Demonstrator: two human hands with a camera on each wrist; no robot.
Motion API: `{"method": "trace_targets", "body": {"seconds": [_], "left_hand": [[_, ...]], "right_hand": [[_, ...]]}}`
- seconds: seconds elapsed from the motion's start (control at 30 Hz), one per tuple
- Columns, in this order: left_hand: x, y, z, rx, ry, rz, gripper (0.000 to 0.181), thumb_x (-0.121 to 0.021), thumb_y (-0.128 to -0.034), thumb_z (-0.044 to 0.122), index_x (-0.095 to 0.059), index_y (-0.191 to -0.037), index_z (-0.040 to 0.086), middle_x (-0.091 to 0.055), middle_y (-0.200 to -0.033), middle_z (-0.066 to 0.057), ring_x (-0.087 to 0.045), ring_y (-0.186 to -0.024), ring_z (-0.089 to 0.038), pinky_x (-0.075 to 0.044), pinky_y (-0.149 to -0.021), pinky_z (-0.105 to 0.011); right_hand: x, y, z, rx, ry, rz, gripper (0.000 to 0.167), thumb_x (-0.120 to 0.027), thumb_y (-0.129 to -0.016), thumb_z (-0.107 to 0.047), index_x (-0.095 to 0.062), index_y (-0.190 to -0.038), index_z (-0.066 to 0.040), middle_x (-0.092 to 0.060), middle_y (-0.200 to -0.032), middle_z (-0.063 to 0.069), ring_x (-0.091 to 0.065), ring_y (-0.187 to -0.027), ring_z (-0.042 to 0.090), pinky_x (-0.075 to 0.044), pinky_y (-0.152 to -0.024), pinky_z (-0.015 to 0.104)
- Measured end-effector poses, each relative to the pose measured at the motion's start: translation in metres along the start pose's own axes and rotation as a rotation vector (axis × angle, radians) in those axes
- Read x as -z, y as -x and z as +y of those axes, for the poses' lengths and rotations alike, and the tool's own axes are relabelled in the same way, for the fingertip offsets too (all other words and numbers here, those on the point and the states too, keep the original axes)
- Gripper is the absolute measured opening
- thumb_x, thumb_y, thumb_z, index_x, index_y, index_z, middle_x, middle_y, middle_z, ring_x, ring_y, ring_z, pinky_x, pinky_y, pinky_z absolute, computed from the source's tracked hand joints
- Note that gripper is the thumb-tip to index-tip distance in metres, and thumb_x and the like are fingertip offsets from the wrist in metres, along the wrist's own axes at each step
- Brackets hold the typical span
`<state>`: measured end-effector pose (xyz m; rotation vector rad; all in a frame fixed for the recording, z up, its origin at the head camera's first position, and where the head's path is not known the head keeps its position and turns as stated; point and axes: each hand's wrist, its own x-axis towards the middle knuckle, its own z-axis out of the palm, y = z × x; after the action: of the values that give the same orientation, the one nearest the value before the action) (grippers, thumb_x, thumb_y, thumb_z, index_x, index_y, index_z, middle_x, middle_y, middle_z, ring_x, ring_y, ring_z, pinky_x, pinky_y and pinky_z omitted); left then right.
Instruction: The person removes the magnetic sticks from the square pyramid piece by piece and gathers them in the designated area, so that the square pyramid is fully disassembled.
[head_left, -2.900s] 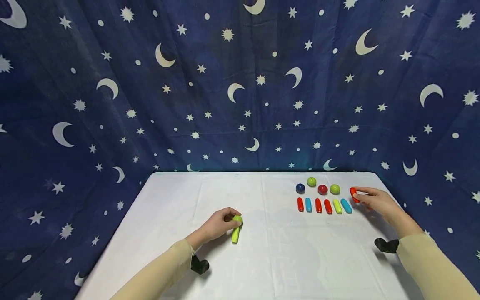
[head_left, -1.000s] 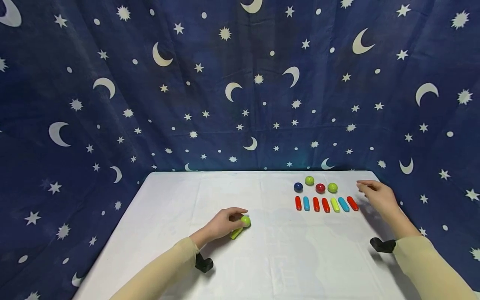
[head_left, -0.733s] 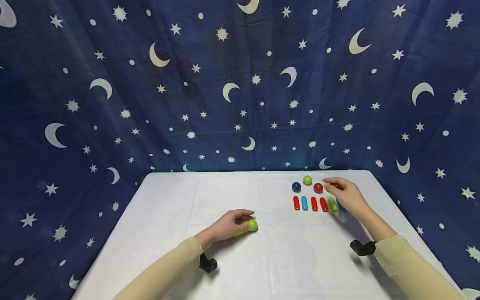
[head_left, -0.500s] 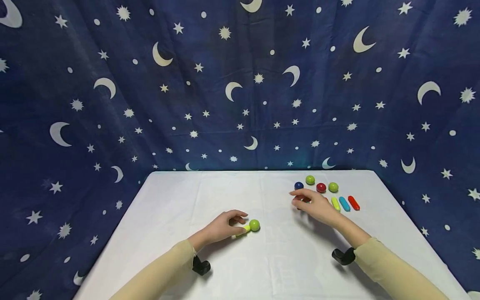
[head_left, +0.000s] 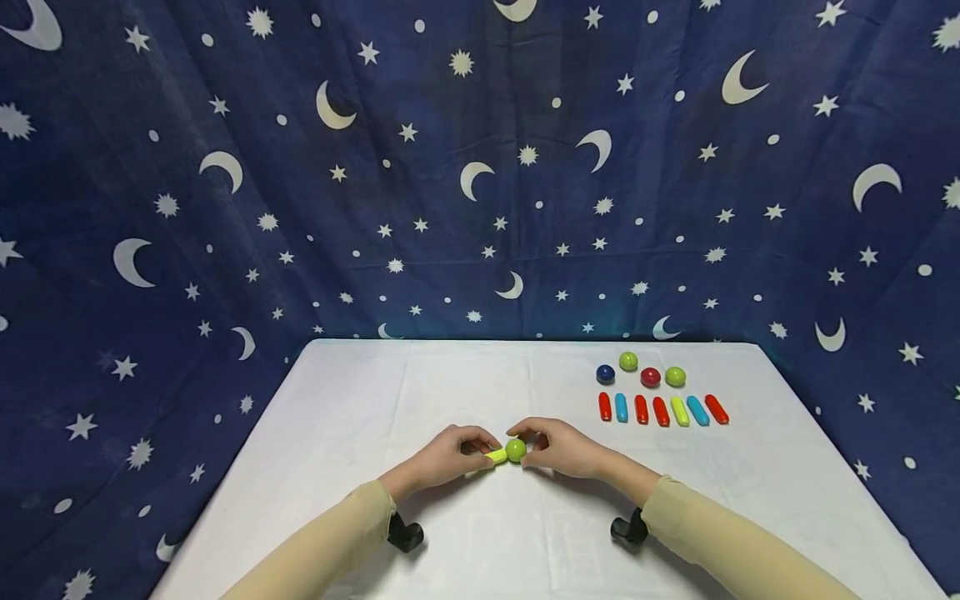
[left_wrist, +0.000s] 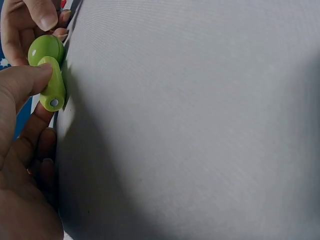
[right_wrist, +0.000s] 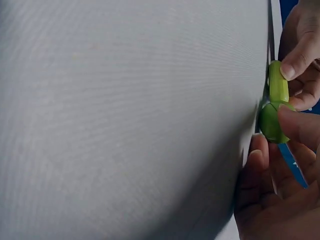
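My left hand (head_left: 450, 457) pinches a yellow-green magnetic building stick (left_wrist: 52, 92) between thumb and fingers, just over the white table. A metal dot shows on the stick's near end. At the other end sits a green ball (head_left: 516, 451), touching the stick. Around the ball's right side comes my right hand (head_left: 566, 448), its thumb and index finger spread. In the right wrist view the thumb overlaps the ball (right_wrist: 272, 122); in the left wrist view a slim gap shows between thumb and ball, so a firm grip is not seen.
At the table's back right lies a row of red, blue and yellow sticks (head_left: 661, 412). Behind them are a dark blue ball (head_left: 605, 374), a red ball (head_left: 650, 377) and two green balls (head_left: 675, 377). A star-patterned curtain (head_left: 480, 208) hangs behind the white table (head_left: 360, 375).
My right hand set a red stick at the row's right end, then swept left and forward to the green ball. My left hand turned the stick and ball sideways and shifted its hold onto the stick.
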<state>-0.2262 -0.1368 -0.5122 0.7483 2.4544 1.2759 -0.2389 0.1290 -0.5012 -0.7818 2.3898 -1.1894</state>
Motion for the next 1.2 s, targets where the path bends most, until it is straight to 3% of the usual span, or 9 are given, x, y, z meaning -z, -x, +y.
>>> {"method": "trace_targets", "body": {"seconds": [0.37,0.73,0.9,1.2], "left_hand": [[-0.001,-0.002,0.002,0.040,0.029,-0.011,0.016,-0.075,-0.0951,0.018,-0.078,-0.111,0.018,-0.072,-0.098,0.007,-0.065,-0.089,-0.011,-0.051,-0.079,-0.027],[-0.001,-0.002,0.005,0.047,-0.101,0.010,0.015,-0.077,-0.0930,0.022,-0.079,-0.107,0.026,-0.069,-0.097,0.017,-0.057,-0.095,-0.010,-0.042,-0.087,-0.036],[-0.002,-0.002,0.004,0.042,-0.100,0.003,0.016,-0.076,-0.0934,0.022,-0.079,-0.109,0.025,-0.069,-0.101,0.016,-0.057,-0.095,-0.009,-0.043,-0.086,-0.033],[-0.002,-0.002,0.002,0.054,-0.095,0.009,0.016,-0.077,-0.0923,0.022,-0.079,-0.108,0.027,-0.068,-0.103,0.015,-0.056,-0.097,-0.011,-0.042,-0.087,-0.034]], "right_hand": [[-0.003,0.001,0.002,0.019,0.004,0.011,0.037,-0.079,-0.092,-0.016,-0.069,-0.127,-0.013,-0.064,-0.107,-0.006,-0.055,-0.090,0.018,-0.048,-0.076,0.030],[0.005,0.006,0.011,0.009,-0.079,0.010,0.035,-0.078,-0.093,-0.022,-0.069,-0.127,-0.017,-0.064,-0.103,-0.001,-0.055,-0.092,0.022,-0.048,-0.075,0.029],[0.029,0.019,0.014,-0.024,-0.102,0.090,0.040,-0.078,-0.093,-0.023,-0.068,-0.131,-0.013,-0.067,-0.109,0.001,-0.058,-0.094,0.023,-0.054,-0.072,0.034],[0.105,0.061,0.036,-0.096,-0.116,0.319,0.051,-0.075,-0.095,-0.029,-0.062,-0.140,-0.010,-0.067,-0.115,0.010,-0.061,-0.102,0.029,-0.054,-0.077,0.037]]}}
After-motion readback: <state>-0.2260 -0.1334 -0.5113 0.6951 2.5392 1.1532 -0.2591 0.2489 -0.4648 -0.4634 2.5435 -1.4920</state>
